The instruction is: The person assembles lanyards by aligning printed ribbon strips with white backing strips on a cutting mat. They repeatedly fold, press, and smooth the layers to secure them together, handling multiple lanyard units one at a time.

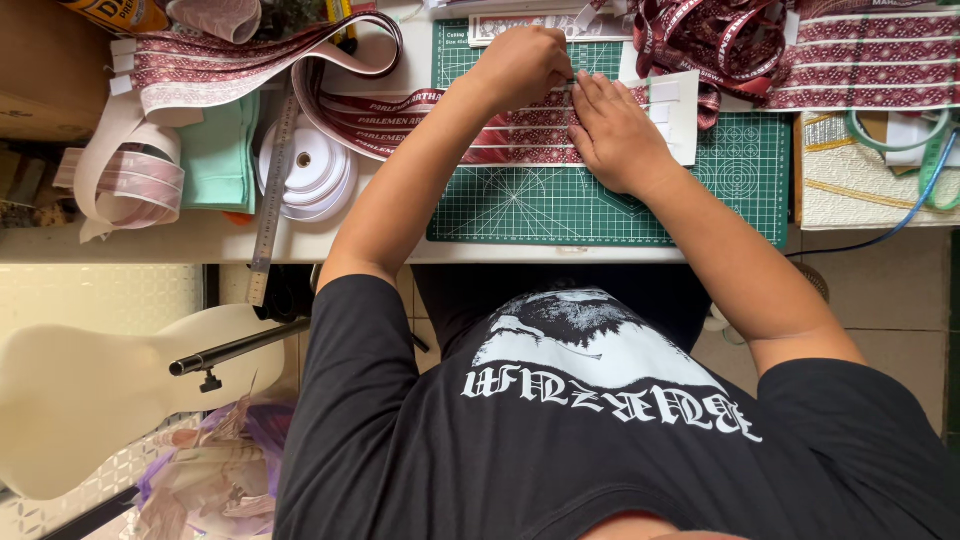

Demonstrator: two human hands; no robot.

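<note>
Aligning step: left hand (522, 62) pinches the maroon patterned ribbon (520, 130) on the green cutting mat (600, 200); right hand (615, 135) lies flat, fingers spread, pinning it. Next move likely needs steady edge alignment.

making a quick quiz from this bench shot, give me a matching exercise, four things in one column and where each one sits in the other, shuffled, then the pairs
Things:
1. left hand
2. right hand
3. steel ruler
4. white tape rolls

Places:
A. flat on the maroon ribbon, over the green cutting mat
B. lying lengthwise, one end past the table's near edge
C. stacked between the ruler and the cutting mat
D. curled at the far edge of the mat, fingertips pinching at the ribbon's top

Pairs: 1-D, 2-A, 3-B, 4-C
</note>
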